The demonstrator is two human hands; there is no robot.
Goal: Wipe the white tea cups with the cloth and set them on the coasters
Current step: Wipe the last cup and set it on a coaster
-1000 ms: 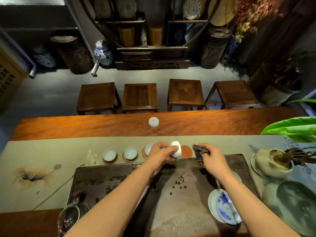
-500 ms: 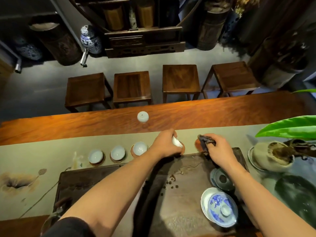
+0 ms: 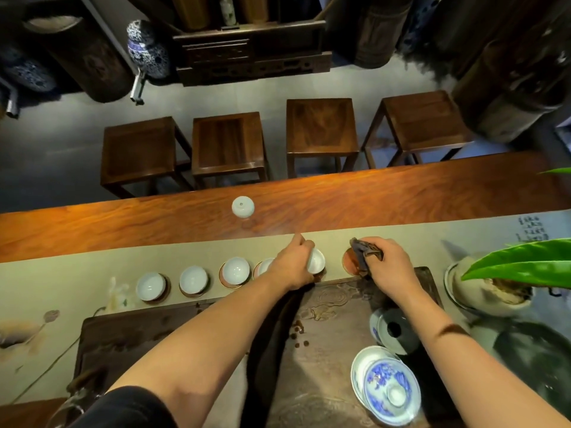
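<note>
My left hand grips a white tea cup that sits upright on a round brown coaster, its index finger pointing away. My right hand holds a dark crumpled cloth over a bare reddish coaster just right of that cup. A row of white cups stands on coasters to the left: one, a second, a third, and a fourth partly hidden by my left hand.
A dark carved tea tray lies under my arms, with a blue-and-white lidded bowl and a saucer at its right. A small white lidded pot stands on the wooden table. A potted plant sits at the right.
My left hand has brought the cup from a tilted hold above the tray edge down upright onto the coaster. My right hand stayed beside it with the cloth.
</note>
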